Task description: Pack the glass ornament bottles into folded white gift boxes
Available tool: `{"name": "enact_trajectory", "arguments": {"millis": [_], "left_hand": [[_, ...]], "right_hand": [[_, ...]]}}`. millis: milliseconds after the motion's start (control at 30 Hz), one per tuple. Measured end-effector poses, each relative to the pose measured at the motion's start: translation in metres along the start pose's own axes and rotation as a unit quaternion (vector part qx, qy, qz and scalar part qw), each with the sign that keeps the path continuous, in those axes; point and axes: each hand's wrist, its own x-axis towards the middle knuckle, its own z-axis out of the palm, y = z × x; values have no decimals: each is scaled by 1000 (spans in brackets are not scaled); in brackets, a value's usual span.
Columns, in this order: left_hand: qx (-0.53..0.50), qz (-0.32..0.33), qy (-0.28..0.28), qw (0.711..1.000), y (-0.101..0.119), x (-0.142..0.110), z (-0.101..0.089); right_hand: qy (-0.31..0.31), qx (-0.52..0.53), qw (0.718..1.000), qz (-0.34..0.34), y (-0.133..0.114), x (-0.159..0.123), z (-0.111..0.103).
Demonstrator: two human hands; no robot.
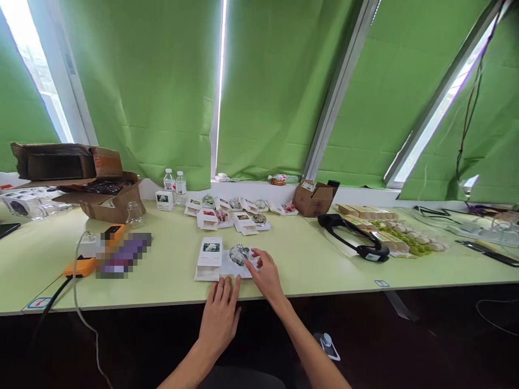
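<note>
My left hand (pixel 221 313) lies flat at the table's front edge, fingers stretched out, fingertips on the near edge of a white card sheet (pixel 231 268). My right hand (pixel 265 275) rests on the right side of that sheet, fingers spread, next to a small clear glass jar (pixel 239 254) lying on it. A white box with a flower picture (pixel 210 258) lies just left of the jar. Neither hand holds anything.
More white boxes and jars (pixel 239 216) sit further back. Two water bottles (pixel 175 186) and open cardboard boxes (pixel 101 202) stand at the left, another carton (pixel 314 199) at the right. A black headset (pixel 357 237), wooden boxes with green and white balls (pixel 401 235), an orange device (pixel 81 266).
</note>
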Motion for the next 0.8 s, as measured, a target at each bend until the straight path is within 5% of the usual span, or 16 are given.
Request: {"name": "enact_trajectory", "arguments": {"millis": [167, 400, 800], "left_hand": [[2, 3, -1, 1000, 2, 0, 3], [-5, 10, 13, 1000, -1, -1, 7], [-5, 9, 16, 1000, 0, -2, 7]], "right_hand": [[-19, -24, 999, -16, 9, 7, 9], [-126, -50, 991, 24, 16, 22, 19], [-155, -87, 984, 4, 16, 40, 28]]}}
